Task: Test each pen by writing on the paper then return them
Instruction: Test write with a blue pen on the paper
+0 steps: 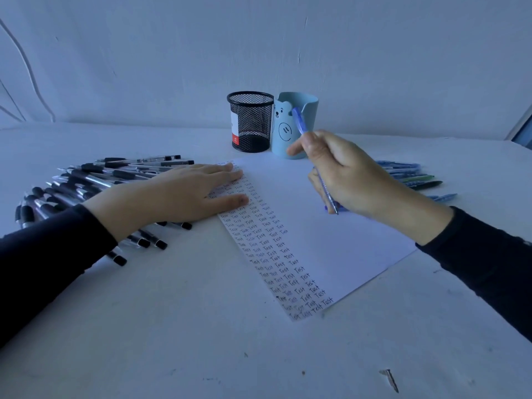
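Paper [331, 240], centre frame: "Test" is handwritten repeatedly in columns along the left edge. Mesh cup [253, 110], upper centre: label [235, 126] is seen inside, print too small to be read.

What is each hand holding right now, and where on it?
The right hand grips the blue pen at mid barrel; left hand holds nothing, flat on the paper.

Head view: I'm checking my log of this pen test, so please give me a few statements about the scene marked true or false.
The right hand holds a blue pen. True.
The left hand grips a black pen. False: the left hand lies flat on the paper, holding nothing.
The mesh cup is full of pens. False: no pens stick out of the mesh cup.
Black pens lie left of the paper. True.
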Tool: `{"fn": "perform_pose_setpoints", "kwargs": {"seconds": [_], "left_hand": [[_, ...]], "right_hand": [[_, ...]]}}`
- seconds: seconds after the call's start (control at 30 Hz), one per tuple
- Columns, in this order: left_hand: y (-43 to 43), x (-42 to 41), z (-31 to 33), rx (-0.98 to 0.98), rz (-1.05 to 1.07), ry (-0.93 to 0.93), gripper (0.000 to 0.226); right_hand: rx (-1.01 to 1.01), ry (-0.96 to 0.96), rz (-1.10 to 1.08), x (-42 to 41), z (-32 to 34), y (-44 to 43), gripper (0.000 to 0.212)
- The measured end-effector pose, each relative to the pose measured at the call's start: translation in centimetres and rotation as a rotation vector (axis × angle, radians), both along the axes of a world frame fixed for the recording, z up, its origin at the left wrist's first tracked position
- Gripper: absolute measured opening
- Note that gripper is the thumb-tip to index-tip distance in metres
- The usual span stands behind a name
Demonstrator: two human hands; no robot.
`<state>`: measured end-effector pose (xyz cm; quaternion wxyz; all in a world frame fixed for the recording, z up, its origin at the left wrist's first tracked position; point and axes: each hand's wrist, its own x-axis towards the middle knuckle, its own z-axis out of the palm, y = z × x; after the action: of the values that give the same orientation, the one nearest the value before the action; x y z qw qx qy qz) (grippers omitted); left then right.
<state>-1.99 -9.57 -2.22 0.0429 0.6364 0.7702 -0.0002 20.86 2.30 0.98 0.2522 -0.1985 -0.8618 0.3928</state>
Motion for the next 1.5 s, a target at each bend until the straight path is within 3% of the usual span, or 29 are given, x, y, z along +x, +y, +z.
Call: {"fn": "perform_pose_setpoints", "kwargs": {"seconds": [0.27,0.4,0.63,0.77,0.87,1.0,1.23,1.4,1.5], "left_hand": [[0.0,0.1,0.0,-0.011,0.005,0.019,0.104],[-0.1,0.0,0.0,-0.005,0.007,0.018,0.106],[0.1,0.0,0.0,-0.001,0.0,0.002,0.095],[0.0,0.1,0.2,0.147,-0.073,0.025,0.085],[0.0,1.6,1.1,0.364,-0.2,-0.166,0.062],[0.1,4.1,1.9,0.292,-0.269,-0.426,0.038],[-0.3,3.9,2.0,0.347,-0.317,-0.396,0.02],[-0.1,-1.1,5.3,0.706,0.027,-0.408,0.014],[-0.3,-6.3,6.2,0.701,0.266,-0.285,0.029]], "right_hand": [[0.261,-0.135,0.171,0.2,-1.5,0.4,0.035],[0.456,-0.137,0.228,-0.3,-3.1,-0.3,0.018],[0.706,-0.162,0.178,-0.8,-4.5,-1.3,0.026],[0.609,-0.282,0.155,0.5,-2.2,0.4,0.028],[0.526,-0.322,0.03,3.0,0.3,3.4,0.018],[0.386,-0.373,-0.019,6.0,1.0,5.7,0.016],[0.346,-0.402,-0.006,6.4,0.2,6.1,0.013],[0.447,-0.356,0.014,5.5,-0.5,5.9,0.013],[0.438,-0.287,0.028,5.0,-0.5,5.3,0.012]]}}
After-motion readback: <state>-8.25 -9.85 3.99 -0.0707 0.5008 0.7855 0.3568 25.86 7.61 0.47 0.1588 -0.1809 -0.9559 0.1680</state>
